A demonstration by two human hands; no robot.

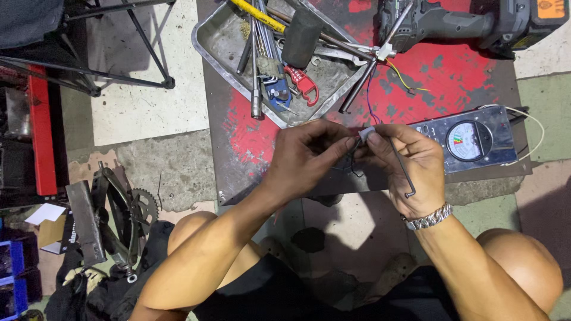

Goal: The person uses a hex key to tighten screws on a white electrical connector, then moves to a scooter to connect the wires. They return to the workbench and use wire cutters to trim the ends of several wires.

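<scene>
Both hands' fingers (pixel 351 142) pinched around small connector (pixel 366 132)

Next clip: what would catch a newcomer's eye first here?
Dead centre, the left hand and right hand pinch a small white connector between their fingertips; the right also grips a bent hex key. Behind them, a metal tray heaped with tools sits on a red-painted board, with a dial meter at right.

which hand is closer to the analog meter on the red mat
Right. The right hand sits just beside the analog meter, almost touching its near end. The left hand is farther off, on the right hand's other side.
</scene>
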